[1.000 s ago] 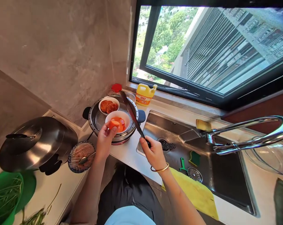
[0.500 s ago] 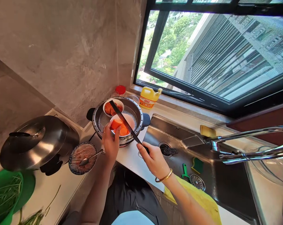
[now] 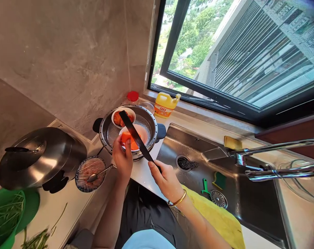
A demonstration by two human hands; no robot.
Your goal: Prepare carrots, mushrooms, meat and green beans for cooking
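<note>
My left hand [image 3: 123,157] is closed around an orange carrot piece [image 3: 126,137], held over a white bowl [image 3: 143,132] of orange slices. My right hand [image 3: 165,179] grips the handle of a dark knife [image 3: 135,135], whose blade lies across the carrot piece. The bowl sits in a perforated steel steamer pot [image 3: 149,120] with dark handles, next to a second white bowl [image 3: 119,113] of reddish-brown food.
A steel sink [image 3: 229,180] with drain, green scrubbers and a curved faucet [image 3: 281,157] lies to the right. A lidded steel pot [image 3: 39,155], a film-covered dish with a spoon [image 3: 90,169] and a green colander [image 3: 6,214] of green beans stand at left. A yellow bottle [image 3: 165,105] rests by the window.
The knife blade has swung left from beside the steamer's rim onto the carrot piece. My right hand moved slightly left; my left hand still holds the carrot over the bowl.
</note>
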